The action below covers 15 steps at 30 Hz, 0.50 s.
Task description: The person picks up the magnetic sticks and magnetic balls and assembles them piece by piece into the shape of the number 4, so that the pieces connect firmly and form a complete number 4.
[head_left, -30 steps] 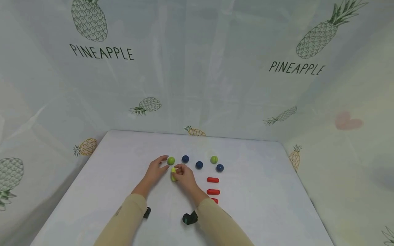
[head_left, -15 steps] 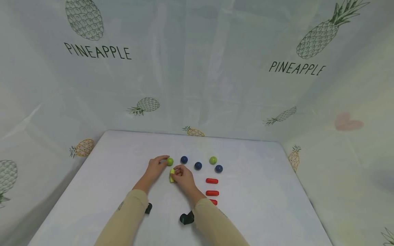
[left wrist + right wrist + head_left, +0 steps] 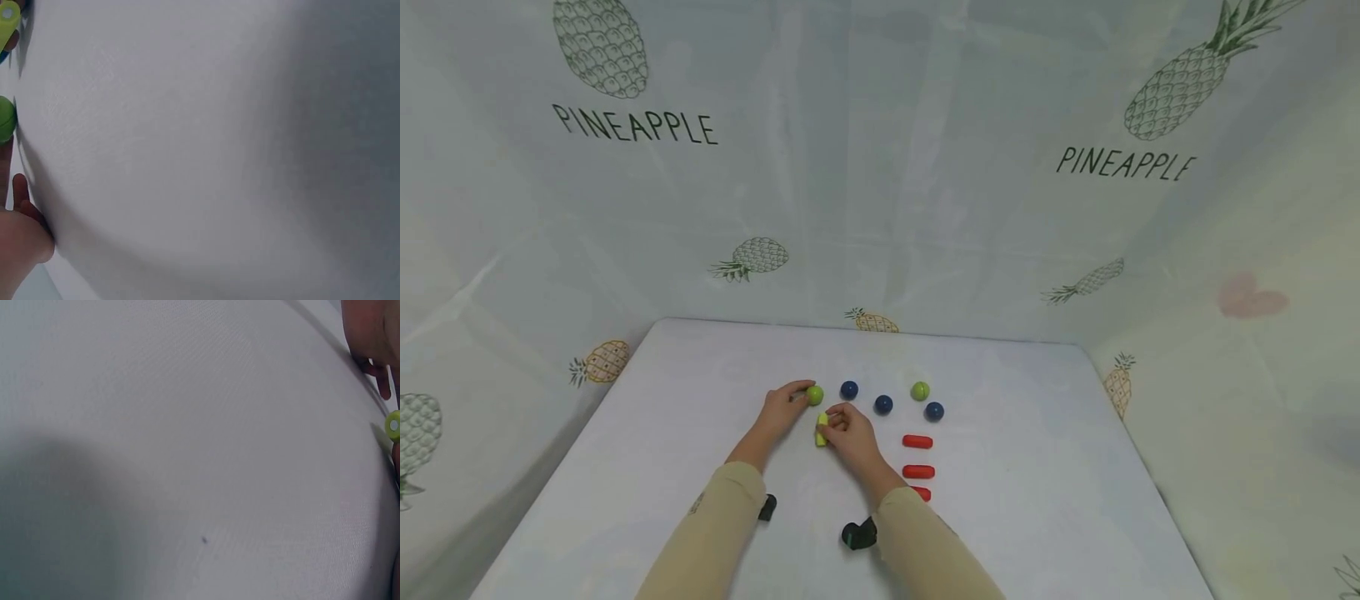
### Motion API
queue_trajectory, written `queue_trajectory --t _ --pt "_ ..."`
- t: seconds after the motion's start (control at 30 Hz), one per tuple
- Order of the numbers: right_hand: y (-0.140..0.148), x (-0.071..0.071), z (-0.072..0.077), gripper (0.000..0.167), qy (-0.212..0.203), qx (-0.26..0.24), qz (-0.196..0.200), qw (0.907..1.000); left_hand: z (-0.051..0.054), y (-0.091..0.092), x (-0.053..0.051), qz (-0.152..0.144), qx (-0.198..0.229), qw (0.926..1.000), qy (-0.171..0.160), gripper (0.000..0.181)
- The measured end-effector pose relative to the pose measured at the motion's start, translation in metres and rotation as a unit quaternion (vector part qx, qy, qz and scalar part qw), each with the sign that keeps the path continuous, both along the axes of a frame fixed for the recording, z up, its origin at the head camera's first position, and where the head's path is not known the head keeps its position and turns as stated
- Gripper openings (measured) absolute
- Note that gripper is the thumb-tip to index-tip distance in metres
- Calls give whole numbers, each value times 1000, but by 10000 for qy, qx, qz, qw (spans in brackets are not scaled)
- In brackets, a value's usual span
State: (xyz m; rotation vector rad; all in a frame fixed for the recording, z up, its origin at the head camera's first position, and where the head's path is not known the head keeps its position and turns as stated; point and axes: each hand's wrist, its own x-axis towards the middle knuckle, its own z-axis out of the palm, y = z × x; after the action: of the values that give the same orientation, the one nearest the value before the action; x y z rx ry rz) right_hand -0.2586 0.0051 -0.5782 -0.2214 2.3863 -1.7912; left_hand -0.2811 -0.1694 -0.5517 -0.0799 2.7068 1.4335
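In the head view, my left hand [image 3: 781,412] holds a small green ball [image 3: 815,395] between thumb and fingers. The same ball [image 3: 5,119] shows at the left edge of the left wrist view. My right hand [image 3: 853,438], just nearer and to the right, pinches a short yellow-green stick [image 3: 822,430]. One round end of this stick [image 3: 393,425] has a pale dot, seen in the right wrist view. Part of the stick lies hidden behind the fingers.
Dark blue balls [image 3: 849,390] and another green ball [image 3: 921,391] lie right of the hands on the white table [image 3: 1037,467]. Red sticks [image 3: 917,442] form a column below them; the right sleeve [image 3: 925,542] partly covers the lowest. A printed curtain [image 3: 895,167] surrounds the table.
My left thumb and fingers have closed in on the green ball. The right hand keeps its hold on the yellow-green stick, which looks more upright and slightly nearer. The head view has shifted slightly.
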Motion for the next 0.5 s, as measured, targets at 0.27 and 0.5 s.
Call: queue_trajectory --t 0.27,0.5 --pt "1 -1 -3 26 -104 -257 42 9996 0 4 3 98 -198 9997 106 37" --pt "1 -1 -3 26 17 -218 17 9998 -5 8 1 134 -325 9992 203 39"
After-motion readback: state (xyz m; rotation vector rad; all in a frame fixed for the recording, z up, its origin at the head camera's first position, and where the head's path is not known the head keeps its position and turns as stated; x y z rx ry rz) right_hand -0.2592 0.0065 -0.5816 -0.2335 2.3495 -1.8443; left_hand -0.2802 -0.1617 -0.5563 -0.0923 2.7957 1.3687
